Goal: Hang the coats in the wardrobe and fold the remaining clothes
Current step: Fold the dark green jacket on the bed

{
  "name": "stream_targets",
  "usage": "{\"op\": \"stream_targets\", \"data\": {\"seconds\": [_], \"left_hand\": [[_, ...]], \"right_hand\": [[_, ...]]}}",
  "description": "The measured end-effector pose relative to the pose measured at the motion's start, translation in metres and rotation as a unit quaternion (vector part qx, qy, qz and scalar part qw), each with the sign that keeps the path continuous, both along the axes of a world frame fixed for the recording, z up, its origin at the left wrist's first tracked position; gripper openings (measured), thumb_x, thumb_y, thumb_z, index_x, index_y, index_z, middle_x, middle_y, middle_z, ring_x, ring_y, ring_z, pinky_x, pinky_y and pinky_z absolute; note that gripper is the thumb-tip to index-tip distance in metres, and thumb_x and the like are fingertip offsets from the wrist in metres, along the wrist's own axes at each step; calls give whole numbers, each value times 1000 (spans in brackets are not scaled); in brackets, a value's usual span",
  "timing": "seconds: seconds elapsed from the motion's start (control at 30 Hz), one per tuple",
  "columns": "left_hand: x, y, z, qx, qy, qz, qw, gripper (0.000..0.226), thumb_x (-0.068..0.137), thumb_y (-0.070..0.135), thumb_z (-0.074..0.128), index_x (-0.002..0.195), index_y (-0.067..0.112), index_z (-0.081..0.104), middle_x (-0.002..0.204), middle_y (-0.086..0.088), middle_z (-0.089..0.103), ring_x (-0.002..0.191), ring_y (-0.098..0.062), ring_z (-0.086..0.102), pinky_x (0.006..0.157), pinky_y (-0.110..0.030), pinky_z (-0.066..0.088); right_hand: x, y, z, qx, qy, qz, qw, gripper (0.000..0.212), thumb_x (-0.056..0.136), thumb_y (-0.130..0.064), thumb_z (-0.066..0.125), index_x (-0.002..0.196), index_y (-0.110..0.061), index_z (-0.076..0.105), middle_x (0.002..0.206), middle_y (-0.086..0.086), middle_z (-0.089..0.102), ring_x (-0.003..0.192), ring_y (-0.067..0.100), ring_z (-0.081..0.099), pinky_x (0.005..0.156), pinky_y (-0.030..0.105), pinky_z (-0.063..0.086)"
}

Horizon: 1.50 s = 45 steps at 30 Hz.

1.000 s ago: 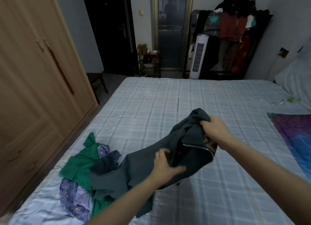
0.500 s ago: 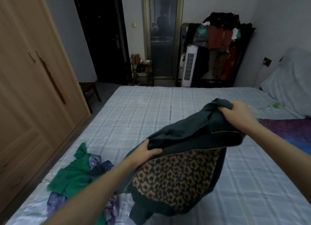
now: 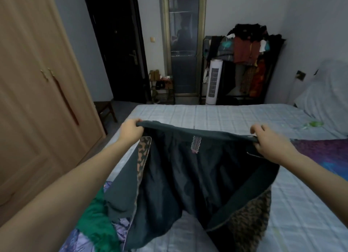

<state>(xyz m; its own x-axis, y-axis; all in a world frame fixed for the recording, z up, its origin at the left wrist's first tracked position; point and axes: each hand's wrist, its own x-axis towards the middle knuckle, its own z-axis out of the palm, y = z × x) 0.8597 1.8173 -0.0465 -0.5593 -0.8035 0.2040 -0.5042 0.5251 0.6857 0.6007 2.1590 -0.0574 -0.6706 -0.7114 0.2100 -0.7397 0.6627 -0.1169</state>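
Nearest the camera, a heap of clothes (image 3: 94, 225), green and purple, lies unfolded on the bed (image 3: 301, 204) at lower left. Above the bed, a dark coat (image 3: 180, 176) with a patterned lining hangs spread open, lining toward the viewer. The left hand (image 3: 130, 132) is clamped on one end of its collar, the right hand (image 3: 271, 142) on the other. Further left stands the wardrobe (image 3: 37, 91), doors closed. Judging by this, no coat is hung yet and the folding remains.
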Motion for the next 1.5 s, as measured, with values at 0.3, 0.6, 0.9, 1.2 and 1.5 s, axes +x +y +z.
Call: {"op": "stream_targets", "data": {"seconds": [0.3, 0.6, 0.9, 1.2, 1.5], "left_hand": [[32, 9, -44, 389, -252, -188, 866, 22, 93, 14, 57, 109, 4, 68, 109, -16, 71, 104, -31, 67, 96, -47, 51], [39, -24, -107, 474, -544, -190, 665, 44, 88, 19, 65, 129, 3, 59, 123, -15, 64, 114, -26, 62, 102, -44, 46], [-96, -123, -164, 307, -460, -88, 828, 32, 94, 35, 53, 103, 7, 62, 92, -9, 64, 67, -26, 65, 68, -43, 59], [-322, -243, -255, 428, -230, 16, 874, 38, 99, 29, 38, 97, 2, 66, 90, -14, 70, 67, -25, 66, 56, -32, 58], [-316, -228, -416, 212, -45, -172, 961, 59, 100, 34, 48, 152, 22, 23, 151, 9, 32, 140, -6, 28, 118, -29, 22]], "right_hand": [[-9, 29, -49, 19, -270, -22, 962, 22, 89, -6, 58, 76, -20, 67, 79, 8, 71, 81, 25, 66, 70, 32, 44], [9, 16, -69, 269, -671, -77, 687, 28, 77, -25, 75, 98, -5, 76, 102, 13, 73, 93, 23, 70, 88, 34, 54], [-101, -112, -147, 248, -197, -68, 946, 28, 98, -38, 39, 103, -24, 63, 106, 9, 59, 102, 28, 60, 84, 34, 45], [-283, -296, -226, -112, -474, -315, 815, 40, 101, -23, 38, 121, 8, 53, 86, 19, 59, 70, 32, 59, 63, 38, 53], [-243, -343, -361, -207, -337, -33, 918, 68, 90, 3, 51, 150, -19, 28, 140, -13, 31, 132, 2, 28, 114, 22, 21]]}}
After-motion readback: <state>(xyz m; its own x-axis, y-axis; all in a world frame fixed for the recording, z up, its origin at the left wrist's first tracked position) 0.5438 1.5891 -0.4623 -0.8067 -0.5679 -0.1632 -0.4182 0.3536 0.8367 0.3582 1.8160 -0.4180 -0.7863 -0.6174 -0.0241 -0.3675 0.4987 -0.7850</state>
